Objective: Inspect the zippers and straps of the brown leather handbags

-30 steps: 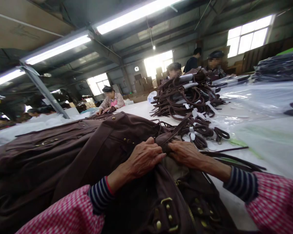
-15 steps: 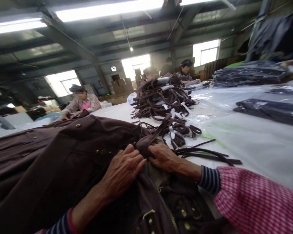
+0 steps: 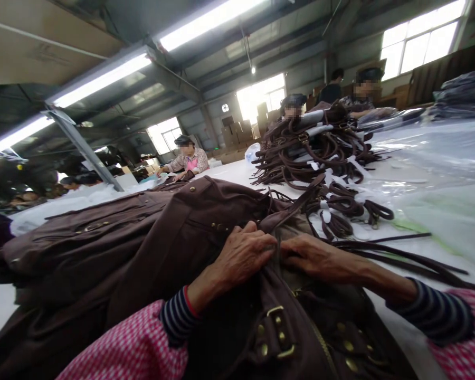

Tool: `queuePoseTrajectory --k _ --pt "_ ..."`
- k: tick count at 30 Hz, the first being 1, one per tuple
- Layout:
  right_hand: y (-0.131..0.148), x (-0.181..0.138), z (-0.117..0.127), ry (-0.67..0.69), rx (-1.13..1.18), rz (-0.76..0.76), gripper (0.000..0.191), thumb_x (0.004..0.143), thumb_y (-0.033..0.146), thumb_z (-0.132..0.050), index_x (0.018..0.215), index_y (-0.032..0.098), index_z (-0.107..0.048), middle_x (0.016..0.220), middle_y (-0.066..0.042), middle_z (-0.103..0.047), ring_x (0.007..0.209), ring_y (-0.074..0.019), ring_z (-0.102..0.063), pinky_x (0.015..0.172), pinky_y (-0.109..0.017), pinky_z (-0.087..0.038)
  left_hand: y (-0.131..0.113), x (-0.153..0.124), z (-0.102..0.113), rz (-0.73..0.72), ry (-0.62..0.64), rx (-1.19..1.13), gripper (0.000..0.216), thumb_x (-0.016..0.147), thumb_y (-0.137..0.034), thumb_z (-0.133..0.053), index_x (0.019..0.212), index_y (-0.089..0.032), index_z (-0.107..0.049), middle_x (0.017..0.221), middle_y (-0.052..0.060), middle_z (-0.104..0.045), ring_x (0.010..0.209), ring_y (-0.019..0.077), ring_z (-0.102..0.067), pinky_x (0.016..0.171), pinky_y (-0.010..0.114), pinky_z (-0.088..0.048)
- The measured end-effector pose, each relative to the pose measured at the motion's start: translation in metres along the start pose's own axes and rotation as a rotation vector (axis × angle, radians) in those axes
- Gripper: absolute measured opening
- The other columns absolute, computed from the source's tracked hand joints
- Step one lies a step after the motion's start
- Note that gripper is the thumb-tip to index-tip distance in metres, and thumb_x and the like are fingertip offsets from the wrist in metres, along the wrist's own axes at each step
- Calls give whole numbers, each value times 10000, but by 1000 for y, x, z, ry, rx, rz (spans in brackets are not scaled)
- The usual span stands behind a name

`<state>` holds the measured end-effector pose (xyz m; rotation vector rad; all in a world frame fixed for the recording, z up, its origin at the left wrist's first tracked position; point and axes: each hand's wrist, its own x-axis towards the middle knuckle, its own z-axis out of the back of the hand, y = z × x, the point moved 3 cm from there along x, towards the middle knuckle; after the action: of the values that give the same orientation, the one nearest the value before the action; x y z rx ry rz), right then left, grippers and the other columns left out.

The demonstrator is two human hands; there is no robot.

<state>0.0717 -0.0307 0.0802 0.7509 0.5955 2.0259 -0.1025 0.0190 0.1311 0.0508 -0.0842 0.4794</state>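
Observation:
A dark brown jacket (image 3: 154, 248) with brass snaps, buckles and a metal zipper (image 3: 322, 345) lies spread across the table in front of me. My left hand (image 3: 241, 253) is closed on its fabric near the front opening, fingers curled under. Just to the right, my right hand (image 3: 312, 256) pinches the cloth at the same opening, its fingertips partly hidden by the fold. A brown fabric strap (image 3: 296, 206) runs from between the hands toward a heap of brown belts (image 3: 312, 148). Smaller coiled belts with white wrappings (image 3: 340, 208) lie beside the heap.
Loose brown cords (image 3: 411, 258) lie on the white table (image 3: 227, 173) beyond my right forearm. Clear plastic sheeting (image 3: 443, 184) covers its right side, with folded dark garments (image 3: 463, 95) stacked behind. Co-workers (image 3: 188, 155) are at the far side.
The camera view has swung to the left, so everything sits further right in the picture. Both hands stay at the jacket's opening and have come slightly nearer each other.

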Motion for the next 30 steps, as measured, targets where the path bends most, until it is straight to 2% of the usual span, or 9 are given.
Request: queuePoseTrajectory --k 3,10,13,17,21,23,25,28,30 --pt "8 -2 -1 7 50 -7 161 877 136 -527 758 172 -630 702 30 -589 664 -129 -530 640 -248 -367 3 1 0 -3 32 -87 190 973 -330 -630 1151 -313 -696 981 0 -662 1044 220 -480 817 358 -331" --pt "4 2 -15 -292 57 -75 70 754 119 -638 757 155 -698 667 24 -629 617 -120 -549 591 -225 -345 2 5 -2 114 95 -243 95 880 -363 -718 932 -301 -769 896 4 -610 998 230 -480 817 348 -347" --pt "7 3 -13 -310 109 -120 87 701 99 -670 756 166 -661 653 43 -588 629 -122 -553 575 -212 -338 7 8 -12 160 76 -285 87 827 -348 -719 843 -281 -773 832 8 -597 942 234 -489 800 338 -380" --pt "13 0 -5 -357 160 -136 260 671 106 -684 887 198 -573 747 58 -565 663 -122 -542 567 -201 -333 11 7 -29 204 23 -366 108 801 -328 -690 846 -282 -777 822 14 -607 941 245 -499 824 341 -431" --pt "19 0 -1 -231 73 -16 185 729 113 -645 870 203 -568 762 53 -557 697 -122 -540 617 -207 -351 9 0 -42 182 -87 -408 105 797 -351 -702 771 -265 -756 754 28 -613 908 259 -491 805 355 -454" --pt "19 -3 13 -187 30 30 141 781 146 -645 905 198 -602 798 38 -592 720 -124 -554 645 -209 -369 7 -6 -47 175 -156 -418 145 819 -385 -697 759 -260 -741 770 34 -629 915 262 -497 808 361 -470" --pt "14 -14 38 -203 -83 -2 122 815 149 -622 928 193 -638 826 18 -625 756 -135 -570 685 -223 -382 7 -11 -50 191 -228 -420 182 842 -418 -685 769 -259 -734 801 39 -633 943 265 -509 836 372 -483" --pt "-8 -52 89 -281 -236 -217 134 821 117 -568 876 187 -668 868 -8 -660 847 -159 -601 774 -249 -405 6 -16 -53 232 -318 -443 252 864 -482 -656 790 -254 -731 850 45 -619 959 262 -530 872 387 -500" --pt "-29 -90 116 -280 -226 -325 117 826 137 -544 821 168 -656 827 -16 -658 787 -156 -616 739 -244 -430 6 -18 -54 268 -353 -472 298 864 -522 -641 798 -246 -732 882 47 -607 949 254 -549 884 388 -514"
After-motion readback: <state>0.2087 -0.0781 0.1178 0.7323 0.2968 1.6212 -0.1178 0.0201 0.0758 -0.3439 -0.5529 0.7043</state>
